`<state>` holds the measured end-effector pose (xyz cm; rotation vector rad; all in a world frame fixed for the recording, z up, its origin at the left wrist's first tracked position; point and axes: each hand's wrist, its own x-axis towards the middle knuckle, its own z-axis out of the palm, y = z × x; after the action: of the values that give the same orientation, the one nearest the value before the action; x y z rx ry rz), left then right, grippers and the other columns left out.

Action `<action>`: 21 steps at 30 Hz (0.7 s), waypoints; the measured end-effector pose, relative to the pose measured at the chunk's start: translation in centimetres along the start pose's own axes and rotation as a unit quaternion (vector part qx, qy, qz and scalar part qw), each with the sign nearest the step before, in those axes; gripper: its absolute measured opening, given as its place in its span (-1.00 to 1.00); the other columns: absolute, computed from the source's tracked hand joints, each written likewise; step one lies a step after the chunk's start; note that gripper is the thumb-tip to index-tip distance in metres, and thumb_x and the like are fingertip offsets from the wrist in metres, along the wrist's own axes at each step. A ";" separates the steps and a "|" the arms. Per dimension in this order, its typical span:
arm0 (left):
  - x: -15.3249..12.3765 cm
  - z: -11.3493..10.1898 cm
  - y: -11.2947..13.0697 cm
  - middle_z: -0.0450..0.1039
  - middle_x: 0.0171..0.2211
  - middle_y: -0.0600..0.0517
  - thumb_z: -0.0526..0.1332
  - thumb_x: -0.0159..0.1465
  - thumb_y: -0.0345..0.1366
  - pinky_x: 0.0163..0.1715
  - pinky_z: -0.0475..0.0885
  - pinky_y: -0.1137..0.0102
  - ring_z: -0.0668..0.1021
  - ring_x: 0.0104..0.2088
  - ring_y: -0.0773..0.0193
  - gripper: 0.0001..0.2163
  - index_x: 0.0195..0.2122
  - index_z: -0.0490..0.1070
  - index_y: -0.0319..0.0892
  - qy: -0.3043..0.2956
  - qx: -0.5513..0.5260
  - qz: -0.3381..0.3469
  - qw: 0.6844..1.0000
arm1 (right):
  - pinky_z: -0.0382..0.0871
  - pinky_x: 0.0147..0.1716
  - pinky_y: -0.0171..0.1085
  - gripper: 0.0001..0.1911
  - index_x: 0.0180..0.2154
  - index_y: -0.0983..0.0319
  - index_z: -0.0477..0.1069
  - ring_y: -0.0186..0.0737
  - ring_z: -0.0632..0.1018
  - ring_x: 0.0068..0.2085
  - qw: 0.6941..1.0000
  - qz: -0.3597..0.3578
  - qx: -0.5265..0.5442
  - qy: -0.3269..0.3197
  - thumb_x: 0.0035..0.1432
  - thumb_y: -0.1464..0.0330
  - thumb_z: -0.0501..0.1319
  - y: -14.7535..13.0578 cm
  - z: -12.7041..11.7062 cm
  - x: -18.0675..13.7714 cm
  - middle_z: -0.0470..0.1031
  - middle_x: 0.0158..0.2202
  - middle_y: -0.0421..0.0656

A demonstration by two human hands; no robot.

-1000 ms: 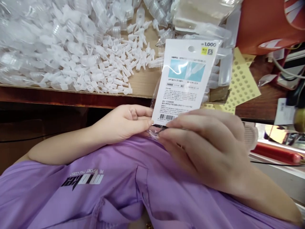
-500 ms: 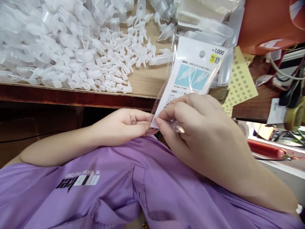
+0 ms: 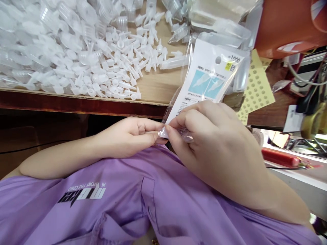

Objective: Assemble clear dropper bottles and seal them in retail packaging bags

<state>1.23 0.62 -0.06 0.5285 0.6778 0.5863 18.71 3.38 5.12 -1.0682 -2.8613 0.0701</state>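
A clear plastic bag (image 3: 171, 106) with a white printed card (image 3: 204, 64) inside is held tilted over the table's front edge. The card shows a blue picture and a price of 1000. My left hand (image 3: 133, 136) pinches the bag's lower left corner between thumb and fingers. Close beside it, my right hand (image 3: 217, 149) is closed on the bag's lower edge, thumb against the index finger. The right hand covers the lower part of the card, and what lies behind it in the bag is mostly hidden.
Small white nozzle tips (image 3: 122, 64) lie heaped on a cardboard sheet (image 3: 158, 86), with larger clear plastic bottles (image 3: 38, 44) at the left. Yellow sticker sheets (image 3: 260, 88) and an orange container (image 3: 286, 27) are at the right. A red-handled tool (image 3: 281, 158) lies lower right.
The clear bag now reaches past the card's lower corner at my left fingers, where the card's bare corner showed before. The card has shifted slightly up and right; both hands keep their grip.
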 end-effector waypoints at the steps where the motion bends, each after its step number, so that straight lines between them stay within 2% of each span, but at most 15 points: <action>1: 0.0 -0.1 -0.1 0.68 -0.29 0.06 0.14 0.30 -0.56 0.02 0.46 0.43 0.67 -0.27 0.37 -0.74 -0.24 0.63 -0.19 0.001 -0.010 -0.002 1.000 | 0.43 -0.32 -0.08 -0.77 -0.46 0.24 0.42 -0.03 0.49 -0.34 1.000 0.001 0.001 0.001 0.26 0.37 0.16 0.0 0.0 0.0 0.46 -0.44 -0.03; 5: -0.2 -0.3 -0.6 0.68 -0.23 0.03 0.15 0.30 -0.53 0.00 0.47 0.45 0.67 -0.20 0.33 -0.75 -0.20 0.63 -0.19 0.000 -0.066 -0.001 0.998 | 0.43 -0.31 -0.07 -0.79 -0.44 0.26 0.43 -0.02 0.49 -0.33 1.000 0.012 0.012 0.005 0.25 0.37 0.17 0.0 0.3 -0.2 0.46 -0.43 -0.02; 11: -0.4 0.0 -0.3 0.67 -0.21 0.10 0.20 0.35 -0.40 -0.16 0.46 0.61 0.65 -0.19 0.42 -0.81 -0.13 0.62 -0.12 0.032 0.044 0.009 0.999 | 0.44 -0.31 -0.13 -0.86 -0.38 0.27 0.45 -0.09 0.50 -0.31 0.997 0.038 0.058 0.022 0.24 0.38 0.21 0.3 1.0 -0.8 0.48 -0.38 -0.03; 16: -0.3 -0.1 -0.4 0.68 -0.20 0.11 0.21 0.34 -0.43 -0.13 0.46 0.62 0.65 -0.17 0.43 -0.79 -0.11 0.62 -0.10 0.041 0.038 0.017 0.998 | 0.47 -0.28 -0.20 -0.90 -0.35 0.26 0.42 -0.19 0.50 -0.29 0.992 0.069 0.084 0.068 0.23 0.38 0.24 0.1 1.6 -0.8 0.45 -0.36 -0.08; 18: -0.2 -0.2 -0.5 0.68 -0.21 0.11 0.23 0.33 -0.43 -0.13 0.47 0.63 0.66 -0.19 0.43 -0.80 -0.11 0.62 -0.10 0.043 0.025 0.014 0.999 | 0.47 -0.24 -0.23 -0.93 -0.30 0.28 0.43 -0.22 0.51 -0.25 0.988 0.071 0.108 0.090 0.22 0.39 0.26 0.1 1.6 -0.9 0.45 -0.33 -0.07; 21: -0.2 -0.3 -0.4 0.68 -0.22 0.10 0.26 0.32 -0.41 -0.15 0.48 0.65 0.67 -0.22 0.44 -0.80 -0.11 0.63 -0.07 0.039 0.004 0.015 0.999 | 0.46 -0.13 -0.20 -0.83 -0.18 0.23 0.44 -0.19 0.51 -0.13 0.970 0.085 0.199 0.111 0.18 0.33 0.32 0.7 1.3 -2.0 0.47 -0.21 -0.06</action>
<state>1.06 0.25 -0.44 0.5266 0.7477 0.6347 20.55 2.56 3.68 -1.1429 -2.4102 0.4818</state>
